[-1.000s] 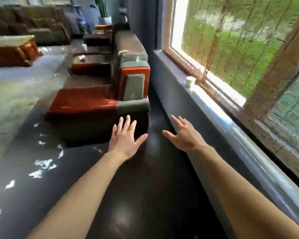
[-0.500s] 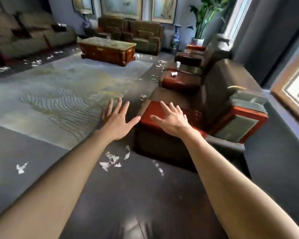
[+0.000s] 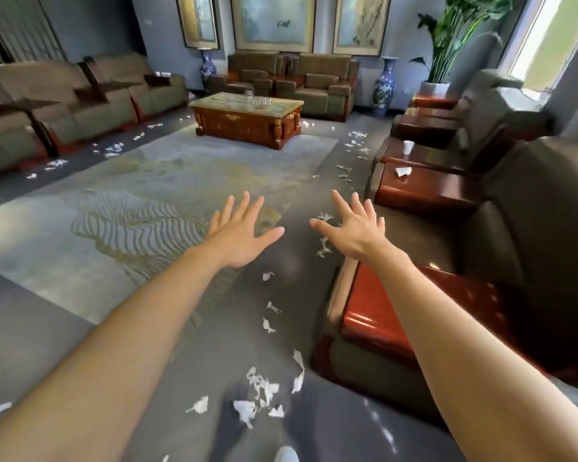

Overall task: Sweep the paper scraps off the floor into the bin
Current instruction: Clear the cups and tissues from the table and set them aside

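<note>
Head view: the left hand (image 3: 239,235) and the right hand (image 3: 354,228) are both stretched forward in the air, palms down. Their fingers are straight and spread wide, gripping nothing and touching nothing.

The paper scraps (image 3: 261,391) lie on the dark floor (image 3: 47,345), below the hands and apart from all fingers. The densest cluster sits near the bottom centre, between the two forearms. From it a loose trail runs away from the camera along the bare strip between the patterned rug (image 3: 131,201) and the armchairs (image 3: 481,261) on the right. The trail passes under the gap between the hands and goes on toward the far wall, which gives the litter its long axis. Single scraps are torn and irregular and point no common way. A second scatter lies along the foot of the sofas (image 3: 80,98) on the left.

A few scraps show just beside the right thumb and below the right palm, and the right hand covers part of that group.

On the red side tables (image 3: 424,195) to the right stands an upright paper cup (image 3: 407,147). A pale item (image 3: 403,171) lies nearer on them, too small to identify. A coffee table (image 3: 247,118) stands at the far end of the rug.

One white scrap is cut off at the left edge. A pale blurred shape (image 3: 286,456) at the bottom edge cannot be made out.
</note>
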Motion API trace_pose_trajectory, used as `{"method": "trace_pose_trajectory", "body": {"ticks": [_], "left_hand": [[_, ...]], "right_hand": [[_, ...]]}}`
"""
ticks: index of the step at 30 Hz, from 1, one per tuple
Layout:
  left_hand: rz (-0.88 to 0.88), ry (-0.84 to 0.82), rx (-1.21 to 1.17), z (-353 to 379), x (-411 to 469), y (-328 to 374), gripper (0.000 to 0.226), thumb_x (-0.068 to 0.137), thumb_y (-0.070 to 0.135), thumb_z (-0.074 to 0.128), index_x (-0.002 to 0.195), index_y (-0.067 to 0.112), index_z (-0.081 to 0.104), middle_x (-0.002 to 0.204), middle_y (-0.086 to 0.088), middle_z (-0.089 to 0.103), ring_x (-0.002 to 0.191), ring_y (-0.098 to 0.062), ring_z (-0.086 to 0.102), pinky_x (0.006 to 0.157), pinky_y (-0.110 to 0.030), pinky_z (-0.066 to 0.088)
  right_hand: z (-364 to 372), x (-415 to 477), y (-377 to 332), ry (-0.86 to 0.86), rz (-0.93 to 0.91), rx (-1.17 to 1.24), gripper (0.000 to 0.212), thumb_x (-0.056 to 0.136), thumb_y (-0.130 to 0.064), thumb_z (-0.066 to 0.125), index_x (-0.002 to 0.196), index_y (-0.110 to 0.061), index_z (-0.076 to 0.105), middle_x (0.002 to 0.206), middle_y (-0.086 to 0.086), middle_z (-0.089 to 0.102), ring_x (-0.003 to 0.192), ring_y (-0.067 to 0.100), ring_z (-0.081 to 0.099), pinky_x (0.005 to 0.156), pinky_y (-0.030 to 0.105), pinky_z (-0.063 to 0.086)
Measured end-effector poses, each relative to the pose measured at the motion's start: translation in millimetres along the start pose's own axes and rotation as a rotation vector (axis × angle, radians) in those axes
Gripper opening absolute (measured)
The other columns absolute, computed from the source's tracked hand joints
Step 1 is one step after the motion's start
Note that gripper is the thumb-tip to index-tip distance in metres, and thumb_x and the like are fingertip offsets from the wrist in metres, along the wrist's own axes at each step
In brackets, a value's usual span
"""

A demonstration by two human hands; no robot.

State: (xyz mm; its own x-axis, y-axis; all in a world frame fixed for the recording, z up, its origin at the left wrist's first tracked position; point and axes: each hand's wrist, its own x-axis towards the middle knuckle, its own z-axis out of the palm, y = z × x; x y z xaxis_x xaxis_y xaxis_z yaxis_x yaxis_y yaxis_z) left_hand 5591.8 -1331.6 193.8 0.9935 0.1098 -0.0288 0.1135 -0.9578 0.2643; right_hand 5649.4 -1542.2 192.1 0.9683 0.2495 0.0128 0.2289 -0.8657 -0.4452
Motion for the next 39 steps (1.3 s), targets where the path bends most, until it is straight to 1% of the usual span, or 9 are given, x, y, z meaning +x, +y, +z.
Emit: {"method": "trace_pose_trajectory", "body": {"ticks": [6, 11, 14, 18, 23, 27, 31, 35, 39], "left_hand": [[0.067, 0.047, -0.059, -50, 190, -29, 0.077, 0.091, 0.066, 0.031, 0.152, 0.03, -0.001, 0.16, 0.003, -0.012, 0.146, -0.02, -0.016, 0.117, -0.043, -0.004], [0.111, 0.052, -0.13, -52, 333, -51, 0.076, 0.092, 0.064, 0.034, 0.152, 0.03, 0.003, 0.16, 0.003, -0.008, 0.147, -0.022, -0.011, 0.119, -0.041, 0.0], [0.189, 0.035, -0.148, -43, 430, -63, 0.075, 0.092, 0.063, 0.035, 0.152, 0.031, 0.003, 0.16, 0.003, -0.008, 0.147, -0.021, -0.009, 0.118, -0.038, 0.001], [0.295, 0.002, -0.196, -38, 571, -88, 0.074, 0.093, 0.061, 0.037, 0.152, 0.032, 0.003, 0.16, 0.004, -0.007, 0.147, -0.019, -0.008, 0.117, -0.035, 0.0], [0.41, -0.047, -0.171, -56, 744, -111, 0.074, 0.093, 0.059, 0.038, 0.152, 0.031, 0.003, 0.161, 0.003, -0.002, 0.147, -0.017, -0.006, 0.117, -0.035, 0.001], [0.501, -0.093, -0.133, -60, 860, -94, 0.072, 0.095, 0.057, 0.038, 0.152, 0.029, 0.006, 0.161, 0.001, 0.005, 0.147, -0.02, 0.001, 0.116, -0.037, 0.006], [0.595, -0.115, -0.143, -42, 975, -62, 0.069, 0.095, 0.052, 0.041, 0.152, 0.028, 0.01, 0.159, 0.001, 0.012, 0.144, -0.021, 0.01, 0.114, -0.036, 0.013], [0.675, -0.146, -0.113, -8, 1099, -17, 0.068, 0.096, 0.047, 0.045, 0.152, 0.027, 0.011, 0.159, 0.0, 0.012, 0.144, -0.022, 0.013, 0.113, -0.035, 0.013], [0.722, -0.21, -0.109, 20, 1236, 54, 0.068, 0.096, 0.041, 0.048, 0.152, 0.027, 0.012, 0.159, -0.001, 0.013, 0.144, -0.019, 0.018, 0.115, -0.036, 0.016]], "right_hand": [[-7, 181, -26, 0.026, 0.042, 0.01, 0.08, 0.089, -0.07, 0.039, 0.152, -0.041, 0.001, 0.163, 0.004, -0.006, 0.148, 0.028, -0.013, 0.118, 0.053, -0.006], [-11, 314, -33, 0.062, 0.07, 0.012, 0.08, 0.089, -0.069, 0.042, 0.151, -0.044, -0.001, 0.163, 0.002, -0.004, 0.148, 0.026, -0.013, 0.118, 0.053, -0.007], [-4, 399, -27, 0.113, 0.14, 0.019, 0.081, 0.088, -0.069, 0.043, 0.151, -0.045, -0.001, 0.163, 0.001, -0.001, 0.149, 0.025, -0.01, 0.117, 0.051, -0.006], [18, 527, -18, 0.177, 0.275, 0.036, 0.083, 0.086, -0.071, 0.043, 0.152, -0.043, 0.0, 0.163, 0.002, 0.003, 0.149, 0.027, -0.001, 0.117, 0.052, 0.002], [28, 676, -21, 0.221, 0.398, 0.096, 0.084, 0.087, -0.069, 0.044, 0.153, -0.04, 0.001, 0.162, 0.005, 0.009, 0.148, 0.028, 0.008, 0.117, 0.052, 0.007], [13, 765, 3, 0.28, 0.514, 0.099, 0.082, 0.088, -0.067, 0.045, 0.153, -0.038, 0.005, 0.16, 0.009, 0.018, 0.146, 0.032, 0.017, 0.115, 0.052, 0.013], [6, 855, 50, 0.363, 0.609, 0.124, 0.08, 0.089, -0.063, 0.047, 0.153, -0.034, 0.009, 0.154, 0.011, 0.029, 0.141, 0.034, 0.025, 0.113, 0.054, 0.019], [5, 957, 121, 0.402, 0.686, 0.158, 0.082, 0.089, -0.061, 0.05, 0.154, -0.029, 0.011, 0.15, 0.014, 0.034, 0.137, 0.036, 0.031, 0.112, 0.052, 0.025], [-10, 1068, 200, 0.425, 0.739, 0.228, 0.082, 0.09, -0.057, 0.052, 0.154, -0.026, 0.012, 0.148, 0.013, 0.036, 0.136, 0.034, 0.036, 0.113, 0.051, 0.026]]}}
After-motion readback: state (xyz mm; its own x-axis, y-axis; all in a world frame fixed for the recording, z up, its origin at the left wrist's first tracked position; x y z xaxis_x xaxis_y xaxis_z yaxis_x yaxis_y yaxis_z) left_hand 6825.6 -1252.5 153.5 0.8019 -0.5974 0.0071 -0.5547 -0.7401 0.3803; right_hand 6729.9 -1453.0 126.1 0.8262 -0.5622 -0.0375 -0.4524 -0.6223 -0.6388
